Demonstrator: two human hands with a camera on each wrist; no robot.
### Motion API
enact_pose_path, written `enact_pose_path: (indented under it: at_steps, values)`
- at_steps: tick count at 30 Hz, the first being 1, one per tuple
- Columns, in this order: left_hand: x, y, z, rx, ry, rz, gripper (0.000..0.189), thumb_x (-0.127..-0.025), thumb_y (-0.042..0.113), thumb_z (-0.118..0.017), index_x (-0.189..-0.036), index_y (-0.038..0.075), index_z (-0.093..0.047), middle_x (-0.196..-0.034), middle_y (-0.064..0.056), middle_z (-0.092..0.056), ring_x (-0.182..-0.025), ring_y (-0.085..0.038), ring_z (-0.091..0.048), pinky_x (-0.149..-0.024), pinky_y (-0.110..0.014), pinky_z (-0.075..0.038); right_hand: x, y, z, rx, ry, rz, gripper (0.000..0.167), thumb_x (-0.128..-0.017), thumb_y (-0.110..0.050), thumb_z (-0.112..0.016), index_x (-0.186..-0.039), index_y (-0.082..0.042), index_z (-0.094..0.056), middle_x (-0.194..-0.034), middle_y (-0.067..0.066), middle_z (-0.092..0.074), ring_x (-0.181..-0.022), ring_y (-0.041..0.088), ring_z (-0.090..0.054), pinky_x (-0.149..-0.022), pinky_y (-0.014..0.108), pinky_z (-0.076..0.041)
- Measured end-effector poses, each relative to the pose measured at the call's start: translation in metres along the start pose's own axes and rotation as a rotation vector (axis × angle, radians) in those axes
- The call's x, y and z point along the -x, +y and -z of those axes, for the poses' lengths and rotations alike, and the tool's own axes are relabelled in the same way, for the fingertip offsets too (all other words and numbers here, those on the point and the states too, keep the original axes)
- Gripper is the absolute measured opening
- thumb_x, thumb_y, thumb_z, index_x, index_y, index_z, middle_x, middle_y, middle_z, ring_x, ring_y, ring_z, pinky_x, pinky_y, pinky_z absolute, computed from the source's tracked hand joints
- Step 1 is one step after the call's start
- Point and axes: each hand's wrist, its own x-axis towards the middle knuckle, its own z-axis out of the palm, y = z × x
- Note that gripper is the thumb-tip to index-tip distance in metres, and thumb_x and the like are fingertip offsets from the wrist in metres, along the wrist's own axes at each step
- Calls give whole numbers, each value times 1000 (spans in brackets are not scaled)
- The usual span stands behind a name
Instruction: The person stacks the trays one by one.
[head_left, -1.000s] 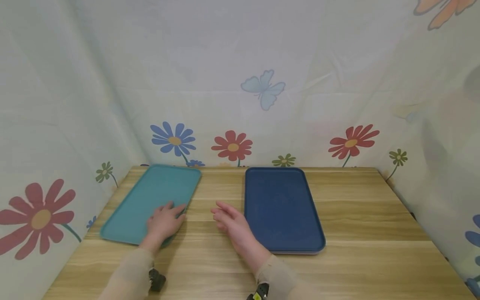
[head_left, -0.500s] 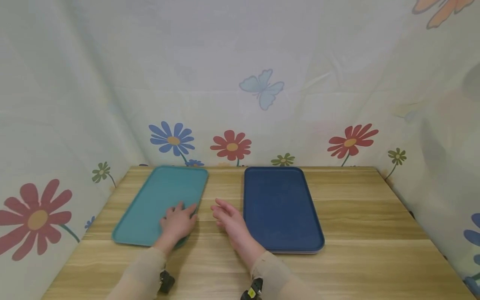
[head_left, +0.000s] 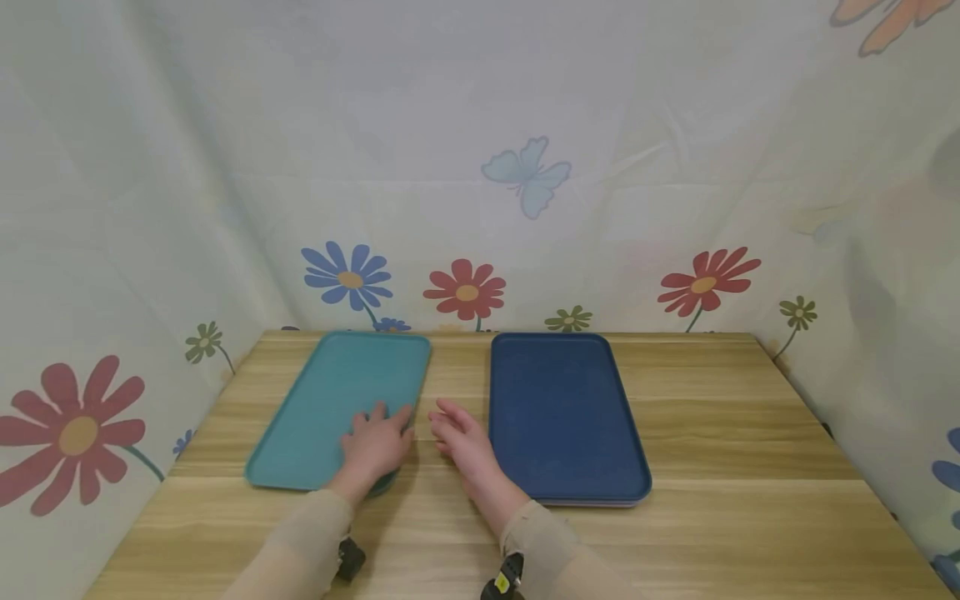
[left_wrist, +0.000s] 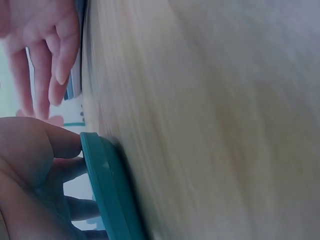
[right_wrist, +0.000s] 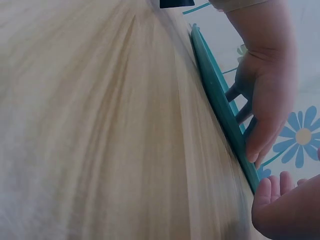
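Note:
A teal tray (head_left: pixel 352 375) lies on the left of the table. My left hand (head_left: pixel 377 446) rests on its right front part with fingers spread. In the left wrist view the fingers touch the tray's raised rim (left_wrist: pixel 112 185), which looks layered; I cannot tell if another tray lies under it. My right hand (head_left: pixel 468 450) is held between the two trays, palm facing left, fingers fairly straight and holding nothing. Just right of it lies a dark blue tray (head_left: pixel 566 408), with a pale edge showing beneath its front.
The trays lie on a wood-grain table (head_left: pixel 727 417). A white curtain (head_left: pixel 615 250) printed with flowers and butterflies encloses the back and sides. Dark wrist devices (head_left: pixel 350 558) sit on both forearms.
The teal tray has slid rightward over the table together with my left hand, narrowing the gap to my right hand. The right hand and the blue tray have stayed nearly in place.

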Motion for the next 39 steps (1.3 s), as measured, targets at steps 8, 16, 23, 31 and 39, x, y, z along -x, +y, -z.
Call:
enact_pose_path:
  at_steps: [8, 16, 23, 31, 39]
  values:
    - [-1, 10, -3, -24, -11, -7, 48, -101, 35, -53, -145, 17, -52, -151, -31, -33, -129, -57, -31, -92, -77, -31, -4, 2, 2, 10, 18, 5, 50, -98, -13, -58, -143, 5, -46, -134, 24, -57, -117, 31, -57, -95, 47, -48]
    - [6, 14, -1, -26, -14, -58, 46, -100, 35, -55, -143, 18, -55, -150, -28, -36, -130, -56, -33, -93, -76, -32, -3, 2, 5, 27, 39, 39, 47, -96, -18, -61, -139, 0, -54, -129, 18, -62, -109, 21, -59, -87, 33, -50]
    - [0, -5, 1, 56, 76, -181, 44, -98, 31, -59, -135, 7, -61, -137, -28, -53, -123, -54, -47, -95, -67, -41, -6, 5, 4, 30, 57, 28, 48, -95, -14, -61, -139, 3, -52, -130, 22, -60, -112, 23, -58, -85, 32, -50]
    - [-6, -31, 18, 353, 140, -168, 45, -97, 21, -62, -133, -6, -57, -125, -27, -62, -114, -42, -59, -96, -55, -46, -8, 7, 2, 54, 72, 34, 52, -95, -11, -63, -141, 5, -48, -129, 24, -59, -110, 22, -58, -78, 26, -47]
    - [-7, -59, 32, 513, 192, -96, 51, -98, 23, -63, -138, -7, -52, -119, -26, -65, -109, -40, -61, -93, -52, -49, -11, 11, -2, 74, 81, 73, 54, -90, -6, -63, -140, 9, -48, -127, 28, -58, -109, 24, -57, -79, 24, -46]
